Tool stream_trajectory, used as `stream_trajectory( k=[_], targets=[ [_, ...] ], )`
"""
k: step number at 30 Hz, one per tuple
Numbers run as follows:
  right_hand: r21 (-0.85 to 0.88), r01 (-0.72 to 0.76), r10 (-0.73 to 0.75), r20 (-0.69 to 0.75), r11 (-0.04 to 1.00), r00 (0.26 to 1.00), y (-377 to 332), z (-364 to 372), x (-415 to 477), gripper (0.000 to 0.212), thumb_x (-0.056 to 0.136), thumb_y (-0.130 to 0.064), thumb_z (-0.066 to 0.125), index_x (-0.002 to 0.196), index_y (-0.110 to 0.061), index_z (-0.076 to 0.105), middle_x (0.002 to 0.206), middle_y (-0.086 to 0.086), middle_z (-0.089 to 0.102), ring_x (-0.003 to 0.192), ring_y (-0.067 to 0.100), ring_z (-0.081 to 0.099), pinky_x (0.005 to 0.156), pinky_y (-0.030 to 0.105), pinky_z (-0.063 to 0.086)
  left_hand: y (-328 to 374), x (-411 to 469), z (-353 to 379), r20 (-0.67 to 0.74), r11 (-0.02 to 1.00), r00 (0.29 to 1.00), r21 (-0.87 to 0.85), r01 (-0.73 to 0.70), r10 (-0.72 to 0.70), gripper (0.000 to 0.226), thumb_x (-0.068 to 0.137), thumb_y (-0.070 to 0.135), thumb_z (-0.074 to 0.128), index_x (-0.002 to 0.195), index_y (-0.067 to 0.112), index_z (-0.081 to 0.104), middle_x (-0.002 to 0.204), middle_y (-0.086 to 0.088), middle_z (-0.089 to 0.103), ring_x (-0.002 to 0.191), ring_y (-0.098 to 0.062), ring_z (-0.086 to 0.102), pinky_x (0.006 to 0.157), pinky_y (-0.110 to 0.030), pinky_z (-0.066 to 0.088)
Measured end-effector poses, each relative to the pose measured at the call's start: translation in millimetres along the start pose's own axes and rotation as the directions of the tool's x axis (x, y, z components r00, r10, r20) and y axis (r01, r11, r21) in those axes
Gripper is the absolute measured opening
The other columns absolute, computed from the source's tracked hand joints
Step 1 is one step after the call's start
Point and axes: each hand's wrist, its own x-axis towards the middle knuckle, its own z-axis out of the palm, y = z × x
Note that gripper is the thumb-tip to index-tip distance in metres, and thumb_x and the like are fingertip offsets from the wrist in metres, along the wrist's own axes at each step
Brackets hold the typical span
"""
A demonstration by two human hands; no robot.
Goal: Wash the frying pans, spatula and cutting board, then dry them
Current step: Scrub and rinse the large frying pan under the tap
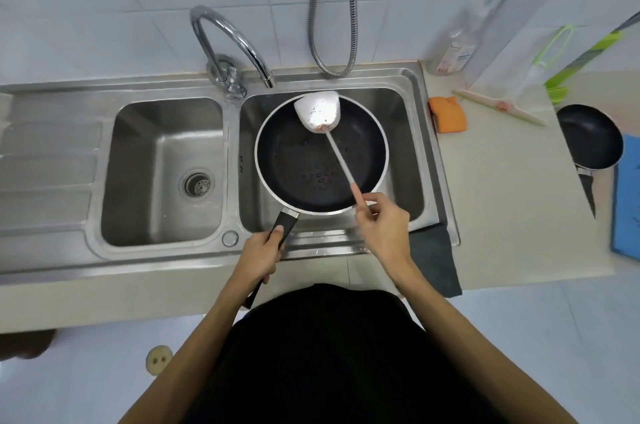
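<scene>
A large black frying pan [311, 160] with wet droplets hangs over the right sink basin. My left hand [259, 255] grips its black handle near the sink's front edge. My right hand [382, 226] pinches the pink end of a metal spatula [320, 112]; the spatula's white, wet blade lies at the pan's far rim under the tap [235, 39]. A second, smaller black frying pan [590, 136] sits on the counter at the right, beside a blue cutting board [628, 195] at the frame's right edge.
The left sink basin [162, 174] has a drain strainer. An orange sponge [448, 114], a squeegee [500, 107], a clear soap bottle [457, 46] and a green brush [557, 53] lie on the right counter. A dark cloth [436, 261] hangs over the counter front. A shower hose [334, 8] loops down the wall.
</scene>
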Motion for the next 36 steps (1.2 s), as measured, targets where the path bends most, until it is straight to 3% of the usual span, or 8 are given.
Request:
stream_trajectory(
  k=[5, 11, 15, 17, 23, 29, 33, 36],
  targets=[
    [0.014, -0.058, 0.059, -0.152, 0.998, 0.987, 12.4, -15.8, 29.2, 0.016, 0.093, -0.017, 0.066, 0.107, -0.012, 0.071, 0.081, -0.003, 0.072, 0.068, 0.004, 0.066, 0.063, 0.008, 0.048, 4.2, 24.0, -23.0, -0.012, 0.998, 0.999, 0.048, 0.033, -0.033, 0.048, 0.106, 0.039, 0.043, 0.067, 0.012, 0.052, 0.045, 0.004, 0.042, 0.033, -0.012, 0.035, 0.037, -0.023, 0.03],
    [-0.084, -0.156, 0.133, -0.236, 0.984, 0.963, 36.3, -22.2, 66.7, 0.018, 0.092, -0.01, 0.062, 0.106, -0.004, 0.072, 0.082, 0.003, 0.071, 0.066, 0.016, 0.063, 0.057, 0.002, 0.04, -4.4, 29.2, -47.5, -0.026, 0.994, 0.997, 0.08, 0.072, -0.07, 0.049, 0.106, 0.04, 0.043, 0.066, 0.013, 0.047, 0.049, 0.001, 0.041, 0.035, -0.012, 0.036, 0.036, -0.024, 0.032],
    [-0.136, -0.231, 0.208, -0.164, 0.963, 0.964, 60.5, -8.5, 90.3, 0.018, 0.093, -0.008, 0.063, 0.106, -0.001, 0.071, 0.084, 0.004, 0.07, 0.074, 0.021, 0.065, 0.06, 0.005, 0.039, -10.7, 23.6, -48.0, -0.069, 0.994, 0.993, 0.059, 0.095, -0.091, 0.047, 0.107, 0.038, 0.043, 0.069, 0.011, 0.051, 0.052, -0.001, 0.045, 0.038, -0.014, 0.039, 0.036, -0.024, 0.034],
    [-0.164, -0.262, 0.244, -0.121, 0.951, 0.962, 68.9, 4.1, 102.5, 0.019, 0.094, -0.013, 0.064, 0.108, -0.001, 0.071, 0.091, 0.007, 0.072, 0.081, 0.021, 0.067, 0.071, 0.019, 0.045, -15.5, 20.9, -46.5, -0.088, 0.994, 0.991, 0.045, 0.101, -0.097, 0.048, 0.106, 0.039, 0.043, 0.069, 0.01, 0.053, 0.054, -0.002, 0.047, 0.038, -0.014, 0.04, 0.037, -0.024, 0.034],
    [-0.196, -0.356, 0.35, -0.062, 0.914, 0.935, 80.6, 34.6, 138.3, 0.022, 0.095, -0.012, 0.062, 0.112, 0.0, 0.069, 0.099, 0.02, 0.071, 0.077, 0.027, 0.063, 0.072, 0.027, 0.047, -19.4, 16.0, -48.3, -0.121, 0.995, 0.988, 0.013, 0.097, -0.094, 0.048, 0.107, 0.036, 0.044, 0.067, 0.01, 0.053, 0.048, 0.001, 0.048, 0.039, -0.016, 0.042, 0.038, -0.026, 0.034],
    [-0.241, -0.391, 0.399, -0.014, 0.889, 0.917, 96.8, 47.8, 156.8, 0.021, 0.096, -0.017, 0.062, 0.112, -0.003, 0.066, 0.099, 0.019, 0.071, 0.084, 0.035, 0.071, 0.083, 0.043, 0.06, -20.6, 21.8, -57.3, -0.144, 0.992, 0.985, 0.073, 0.104, -0.093, 0.05, 0.105, 0.038, 0.044, 0.069, 0.005, 0.054, 0.05, -0.001, 0.051, 0.039, -0.016, 0.045, 0.037, -0.027, 0.036],
    [-0.233, -0.411, 0.428, 0.024, 0.881, 0.903, 110.7, 50.7, 156.4, 0.021, 0.097, -0.019, 0.063, 0.114, -0.007, 0.063, 0.095, 0.017, 0.072, 0.081, 0.033, 0.072, 0.083, 0.045, 0.061, -21.8, 29.3, -60.9, -0.135, 0.989, 0.987, 0.109, 0.099, -0.084, 0.05, 0.105, 0.039, 0.044, 0.071, 0.005, 0.054, 0.054, -0.004, 0.053, 0.04, -0.016, 0.047, 0.037, -0.028, 0.038],
    [-0.243, -0.392, 0.416, 0.056, 0.887, 0.908, 104.3, 45.8, 157.5, 0.035, 0.096, -0.021, 0.066, 0.126, -0.003, 0.06, 0.106, 0.018, 0.071, 0.09, 0.032, 0.07, 0.089, 0.039, 0.057, -21.6, 33.4, -59.8, -0.12, 0.988, 0.99, 0.124, 0.091, -0.077, 0.048, 0.106, 0.039, 0.043, 0.071, 0.007, 0.052, 0.057, -0.006, 0.052, 0.04, -0.016, 0.047, 0.036, -0.028, 0.038]
  ],
)
